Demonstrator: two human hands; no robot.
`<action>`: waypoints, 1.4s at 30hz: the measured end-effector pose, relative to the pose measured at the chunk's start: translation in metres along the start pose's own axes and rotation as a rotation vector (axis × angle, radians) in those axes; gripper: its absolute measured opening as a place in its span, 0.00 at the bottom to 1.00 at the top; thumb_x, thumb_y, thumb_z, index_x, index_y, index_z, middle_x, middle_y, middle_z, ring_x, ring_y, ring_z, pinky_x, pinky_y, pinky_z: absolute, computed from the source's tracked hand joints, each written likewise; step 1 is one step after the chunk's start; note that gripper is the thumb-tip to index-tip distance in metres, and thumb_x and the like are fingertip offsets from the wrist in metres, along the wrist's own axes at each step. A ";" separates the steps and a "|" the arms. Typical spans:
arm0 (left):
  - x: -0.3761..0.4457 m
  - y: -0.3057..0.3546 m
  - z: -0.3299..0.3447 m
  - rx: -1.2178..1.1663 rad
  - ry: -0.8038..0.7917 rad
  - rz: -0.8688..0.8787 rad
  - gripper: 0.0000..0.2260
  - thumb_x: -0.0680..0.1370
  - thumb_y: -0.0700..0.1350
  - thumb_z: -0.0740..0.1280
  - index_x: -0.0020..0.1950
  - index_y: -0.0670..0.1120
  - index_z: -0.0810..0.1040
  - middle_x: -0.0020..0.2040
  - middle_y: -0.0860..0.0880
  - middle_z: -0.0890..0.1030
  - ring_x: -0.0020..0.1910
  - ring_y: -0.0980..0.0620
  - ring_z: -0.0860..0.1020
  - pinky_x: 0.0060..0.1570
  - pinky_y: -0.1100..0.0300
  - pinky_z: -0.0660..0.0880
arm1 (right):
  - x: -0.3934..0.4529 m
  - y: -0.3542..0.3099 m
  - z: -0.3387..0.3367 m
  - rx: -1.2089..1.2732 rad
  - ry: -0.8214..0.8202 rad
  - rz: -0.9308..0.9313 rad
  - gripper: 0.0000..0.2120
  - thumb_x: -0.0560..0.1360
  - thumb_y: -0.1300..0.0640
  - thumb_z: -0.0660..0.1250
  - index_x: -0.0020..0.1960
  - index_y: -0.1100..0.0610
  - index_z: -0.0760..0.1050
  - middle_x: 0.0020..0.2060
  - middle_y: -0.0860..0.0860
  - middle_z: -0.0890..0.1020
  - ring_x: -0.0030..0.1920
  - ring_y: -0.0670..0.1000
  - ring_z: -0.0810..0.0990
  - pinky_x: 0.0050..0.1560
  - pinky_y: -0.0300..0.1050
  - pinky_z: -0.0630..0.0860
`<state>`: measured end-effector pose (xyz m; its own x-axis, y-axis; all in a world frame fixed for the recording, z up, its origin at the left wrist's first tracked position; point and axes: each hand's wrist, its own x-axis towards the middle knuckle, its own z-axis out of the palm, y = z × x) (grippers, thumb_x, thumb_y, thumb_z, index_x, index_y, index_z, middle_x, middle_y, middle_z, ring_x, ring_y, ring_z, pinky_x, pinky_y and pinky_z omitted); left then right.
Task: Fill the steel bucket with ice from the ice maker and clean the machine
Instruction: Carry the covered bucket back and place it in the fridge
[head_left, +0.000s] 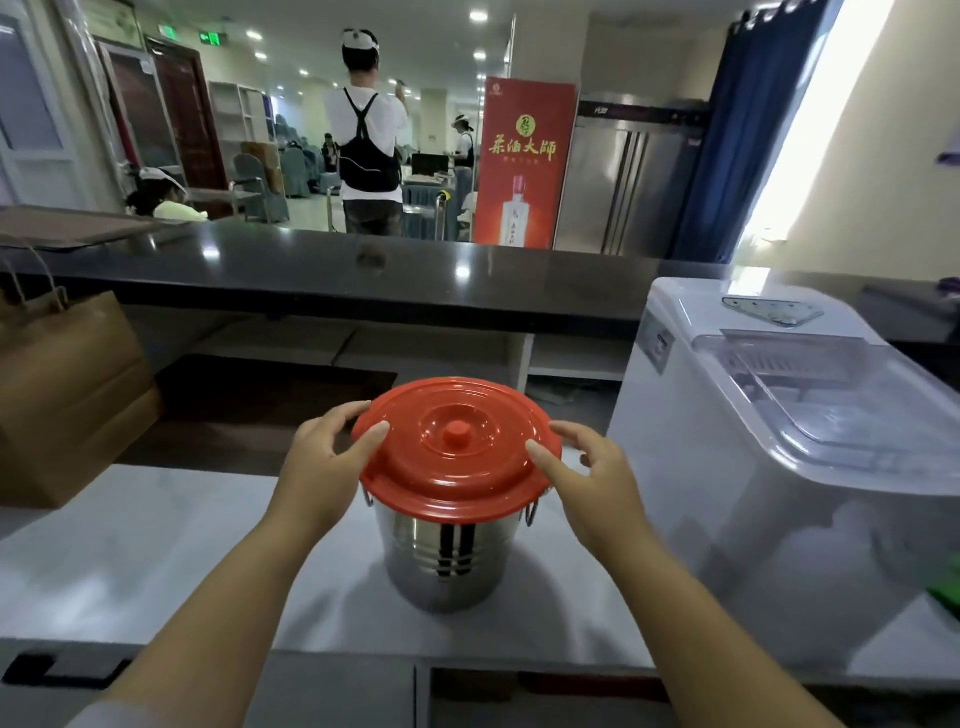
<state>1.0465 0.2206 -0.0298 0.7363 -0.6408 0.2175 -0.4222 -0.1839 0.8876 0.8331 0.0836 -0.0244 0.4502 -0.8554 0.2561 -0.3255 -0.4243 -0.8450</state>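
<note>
Left hand (322, 452) has its fingers curled on the rim of the red lid (457, 452), and the right hand (587, 467) pinches the opposite edge. The steel bucket (449, 558) sits directly under those fingers, with the ice maker (779, 467) just right of them. If the lid's stuck, yanking could tip the bucket.

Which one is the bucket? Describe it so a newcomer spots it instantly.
On the pale counter left of the white ice maker stands the steel bucket. Nothing else there is shiny metal under a red lid, gripped by both hands.
</note>
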 end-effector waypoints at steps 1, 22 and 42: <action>0.003 -0.002 0.002 -0.018 -0.027 -0.014 0.15 0.76 0.57 0.66 0.62 0.57 0.74 0.60 0.51 0.74 0.58 0.51 0.75 0.55 0.53 0.73 | 0.000 0.000 0.002 0.013 -0.018 0.027 0.27 0.69 0.34 0.66 0.63 0.47 0.75 0.59 0.46 0.78 0.61 0.47 0.73 0.62 0.46 0.70; 0.001 -0.014 0.010 -0.273 -0.123 -0.125 0.18 0.77 0.57 0.64 0.67 0.60 0.70 0.62 0.53 0.74 0.59 0.50 0.76 0.57 0.47 0.77 | -0.004 0.006 0.026 0.288 -0.087 0.232 0.21 0.76 0.46 0.65 0.69 0.41 0.67 0.64 0.50 0.75 0.62 0.55 0.75 0.62 0.58 0.74; -0.062 0.014 0.017 -0.323 -0.174 -0.059 0.18 0.70 0.63 0.62 0.60 0.66 0.71 0.61 0.53 0.75 0.58 0.49 0.76 0.56 0.45 0.77 | -0.058 0.017 -0.020 0.348 0.019 0.189 0.20 0.71 0.42 0.67 0.62 0.37 0.71 0.56 0.53 0.80 0.55 0.54 0.80 0.52 0.52 0.80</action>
<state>0.9854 0.2451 -0.0381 0.6416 -0.7584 0.1146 -0.1731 0.0024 0.9849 0.7845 0.1205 -0.0437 0.3927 -0.9155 0.0872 -0.0979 -0.1359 -0.9859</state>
